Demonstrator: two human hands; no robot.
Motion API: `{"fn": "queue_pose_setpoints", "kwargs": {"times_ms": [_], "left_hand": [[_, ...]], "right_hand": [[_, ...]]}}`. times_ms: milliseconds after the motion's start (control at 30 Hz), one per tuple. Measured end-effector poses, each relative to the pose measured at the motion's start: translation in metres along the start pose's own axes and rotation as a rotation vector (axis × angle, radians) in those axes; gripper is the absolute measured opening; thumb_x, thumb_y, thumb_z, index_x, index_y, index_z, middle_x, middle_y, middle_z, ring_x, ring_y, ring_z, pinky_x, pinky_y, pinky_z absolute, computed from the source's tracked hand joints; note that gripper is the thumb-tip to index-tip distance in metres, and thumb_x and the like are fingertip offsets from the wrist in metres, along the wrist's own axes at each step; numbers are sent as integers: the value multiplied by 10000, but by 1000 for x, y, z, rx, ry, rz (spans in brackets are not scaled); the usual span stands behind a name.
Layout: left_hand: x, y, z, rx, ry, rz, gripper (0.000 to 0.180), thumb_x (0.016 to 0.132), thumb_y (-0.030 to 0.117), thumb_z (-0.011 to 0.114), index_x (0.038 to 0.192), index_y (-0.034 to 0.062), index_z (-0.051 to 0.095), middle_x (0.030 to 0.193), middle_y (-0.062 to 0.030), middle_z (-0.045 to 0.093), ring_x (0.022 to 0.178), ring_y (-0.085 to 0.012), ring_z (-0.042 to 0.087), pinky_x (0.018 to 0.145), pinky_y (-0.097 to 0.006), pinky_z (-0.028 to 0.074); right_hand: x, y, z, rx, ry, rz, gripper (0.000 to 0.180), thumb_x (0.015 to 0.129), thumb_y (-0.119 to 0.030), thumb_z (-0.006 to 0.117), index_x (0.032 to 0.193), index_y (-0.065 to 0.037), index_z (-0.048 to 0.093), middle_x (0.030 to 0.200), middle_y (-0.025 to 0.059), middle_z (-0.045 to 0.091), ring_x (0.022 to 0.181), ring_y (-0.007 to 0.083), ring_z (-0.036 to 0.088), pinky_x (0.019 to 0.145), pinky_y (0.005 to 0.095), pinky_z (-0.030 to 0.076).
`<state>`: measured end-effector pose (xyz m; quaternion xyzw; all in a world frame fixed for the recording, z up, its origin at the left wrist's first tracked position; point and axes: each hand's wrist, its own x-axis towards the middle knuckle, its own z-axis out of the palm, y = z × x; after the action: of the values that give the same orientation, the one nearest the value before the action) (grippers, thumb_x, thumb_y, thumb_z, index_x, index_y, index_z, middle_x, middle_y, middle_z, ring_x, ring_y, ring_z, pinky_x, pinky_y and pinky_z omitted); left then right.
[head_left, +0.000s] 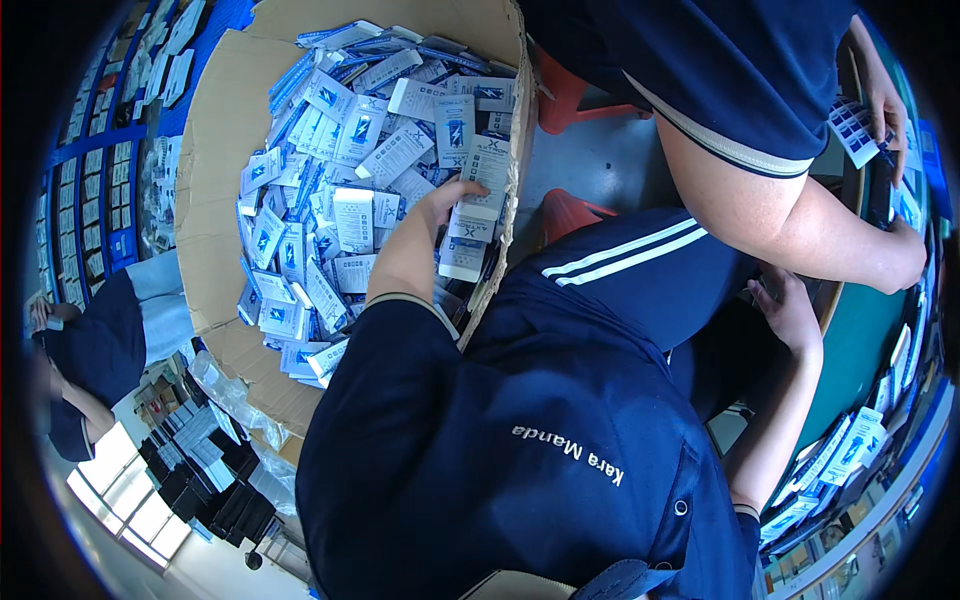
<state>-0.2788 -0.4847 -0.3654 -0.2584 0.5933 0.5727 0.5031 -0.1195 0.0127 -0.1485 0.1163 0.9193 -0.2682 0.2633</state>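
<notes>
While a large cardboard box (215,150) brims with small white-and-blue flat packets (340,180) (too many to count), the left hand (450,200) closes on a few packets (475,215) near its right wall. Farther right, the right hand (790,310) rests by a green table (860,340); I cannot tell its grip. A co-worker's arm (790,215) crosses above.

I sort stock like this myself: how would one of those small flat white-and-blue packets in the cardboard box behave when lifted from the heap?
The small flat white-and-blue packets look thin and probably light. They lie jumbled and overlapping in the large cardboard box, so neighbours may well slide when one is pulled out. Those beside the left hand keep flat faces and straight edges, so they are likely fairly stiff.
</notes>
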Motion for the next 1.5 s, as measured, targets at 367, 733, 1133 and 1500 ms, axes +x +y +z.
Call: {"fn": "queue_pose_setpoints", "kwargs": {"times_ms": [367, 733, 1133, 1500], "left_hand": [[-61, 6, -35, 48, 266, 420, 780, 705, 116, 807, 1359, 7, 395, 1215, -159, 620, 1088, -280, 631, 932, -404, 513], [-199, 100, -75, -190, 357, 963, 503, 756, 56, 748, 1219, -25, 567, 1093, -125, 655, 986, -256, 651, 901, -375, 527], [-370, 171, -3, -68, -338, 1541, 743, 761, 226, 658, 1412, -39, 415, 1313, -206, 569, 1171, -347, 594, 1010, -484, 483], [-284, 204, 347, 672, -1000, 1289, 497, 722, 37, 720, 1206, -34, 628, 1207, -177, 644, 1082, -313, 636, 942, -432, 502]], "right_hand": [[-8, -19, -5, 1, -62, 20, 444, 940, -153, 641, 1340, 8, 534, 1328, 219, 573, 1129, 356, 627, 969, 389, 513], [-22, -18, -8, 106, -9, -48, 445, 917, -187, 669, 1297, 20, 563, 1221, 216, 630, 1036, 317, 652, 922, 381, 521], [-26, -7, 6, -69, 5, -102, 494, 887, -298, 666, 1302, -39, 595, 1251, 198, 632, 1172, 341, 598, 1030, 395, 469], [-42, -22, 41, -139, -14, -201, 395, 879, -317, 651, 1178, -59, 654, 1116, 170, 683, 1094, 353, 629, 925, 454, 510]]}}
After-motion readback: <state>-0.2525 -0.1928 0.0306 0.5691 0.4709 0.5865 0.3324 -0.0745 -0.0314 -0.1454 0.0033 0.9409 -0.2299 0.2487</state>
